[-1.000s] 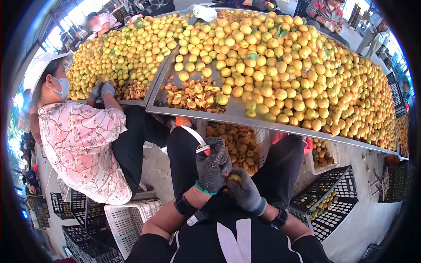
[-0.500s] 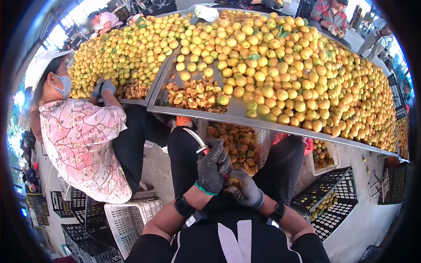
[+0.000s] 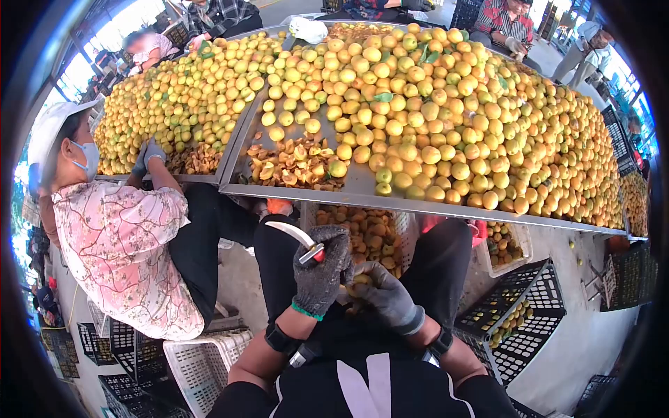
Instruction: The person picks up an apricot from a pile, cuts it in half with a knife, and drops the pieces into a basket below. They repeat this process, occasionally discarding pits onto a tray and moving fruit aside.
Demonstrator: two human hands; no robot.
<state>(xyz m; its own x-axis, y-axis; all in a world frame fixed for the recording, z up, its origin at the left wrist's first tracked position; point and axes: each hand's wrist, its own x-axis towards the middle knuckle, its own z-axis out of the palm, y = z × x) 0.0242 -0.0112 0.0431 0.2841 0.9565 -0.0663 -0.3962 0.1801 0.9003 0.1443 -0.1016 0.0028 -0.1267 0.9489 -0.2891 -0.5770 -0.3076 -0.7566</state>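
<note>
My left hand (image 3: 322,273), in a dark knitted glove with a green cuff, is closed round a knife (image 3: 294,233). Its curved blade points up and to the left, and a bit of red handle shows. Close beside it, my right hand (image 3: 394,299) wears a grey glove and grips a yellow apricot (image 3: 362,280) between bent fingers. Both hands are over my lap, below the edge of the metal table (image 3: 334,197). On that table, a heap of cut apricot pieces (image 3: 293,164) lies left of the many whole apricots (image 3: 446,132).
Under the table edge, a crate of apricots (image 3: 369,233) stands between my knees. A white crate (image 3: 202,362) is at my left, a black crate (image 3: 523,313) at my right. A co-worker in a pink flowered shirt (image 3: 125,244) sits to the left; more people are across the table.
The table and surroundings have shifted left and slightly in the view. My left hand has turned, showing more of the knife's handle end. The apricot in my right hand shows more plainly.
</note>
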